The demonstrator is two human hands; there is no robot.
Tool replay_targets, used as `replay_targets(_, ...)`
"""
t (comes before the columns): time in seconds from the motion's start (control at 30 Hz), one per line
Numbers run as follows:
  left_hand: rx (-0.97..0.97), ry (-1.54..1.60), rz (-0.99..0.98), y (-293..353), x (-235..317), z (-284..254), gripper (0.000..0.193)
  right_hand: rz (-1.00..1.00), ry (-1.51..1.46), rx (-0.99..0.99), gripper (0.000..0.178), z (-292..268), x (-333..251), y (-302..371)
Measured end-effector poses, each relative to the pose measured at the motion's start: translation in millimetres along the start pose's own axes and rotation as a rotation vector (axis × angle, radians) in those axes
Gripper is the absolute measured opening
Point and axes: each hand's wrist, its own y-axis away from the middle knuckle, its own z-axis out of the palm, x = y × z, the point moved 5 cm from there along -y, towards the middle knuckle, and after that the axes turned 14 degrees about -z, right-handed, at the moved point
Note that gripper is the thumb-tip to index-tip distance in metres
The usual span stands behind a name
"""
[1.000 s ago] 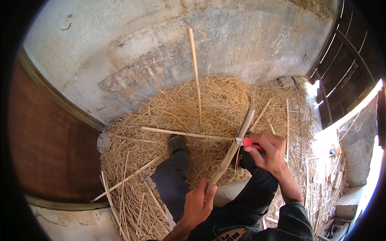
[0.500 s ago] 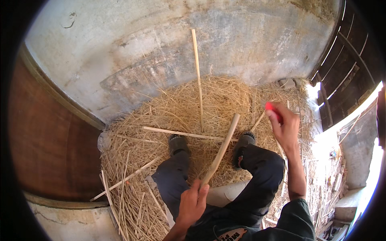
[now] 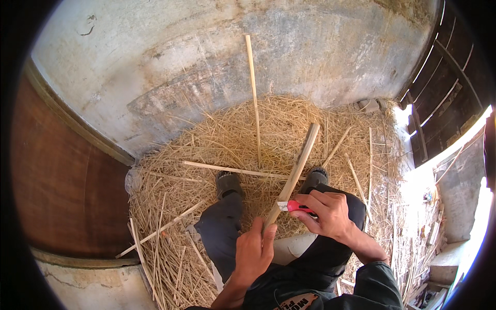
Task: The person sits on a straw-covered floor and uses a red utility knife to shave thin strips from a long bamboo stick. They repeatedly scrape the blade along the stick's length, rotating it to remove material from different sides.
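Stick [image 3: 300,161] is pointing to one o'clock from left hand [image 3: 254,248] gripping it; right hand [image 3: 329,213] is clasping red knife [image 3: 294,205], blade [image 3: 282,206] facing nine o'clock, touching stick.

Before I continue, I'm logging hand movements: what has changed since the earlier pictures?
The right grip, raised off to the right half a second ago, has brought the red cutter down and left onto the held stick, nearer the left grip than a second ago. The stick's far end has since moved up in view. Nothing was newly grasped or released; the pale stick by the wall stayed put.
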Motion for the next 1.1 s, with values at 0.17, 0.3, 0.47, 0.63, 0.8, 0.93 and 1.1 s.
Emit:
replay_targets(0.17, 0.078, -0.063, 0.044, 2, 3, -2, 0.032, 0.001, 0.034, 0.001, 0.031, -1, -1, -4)
replay_targets(0.3, 0.076, -0.076, 0.03, 2, 2, -3, 0.032, 0.012, 0.053, -0.014, 0.03, -2, -1, -5)
replay_targets(0.47, 0.066, -0.077, 0.017, 5, -5, -1, 0.033, 0.019, 0.058, 0.006, 0.028, -3, 4, -4)
replay_targets(0.63, 0.076, -0.094, 0.032, 6, -10, -1, 0.034, 0.035, 0.06, -0.006, 0.027, -6, 7, -8)
replay_targets(0.8, 0.05, -0.109, -0.011, 13, -15, -3, 0.034, 0.112, 0.078, 0.08, 0.025, -18, 32, -10)
replay_targets(0.93, -0.019, -0.102, -0.053, 24, -25, 0, 0.033, 0.199, 0.087, 0.163, 0.023, -36, 50, -20)
replay_targets(1.1, -0.036, -0.113, -0.03, 25, -32, -1, 0.032, 0.222, 0.124, 0.247, 0.024, -42, 68, -19)
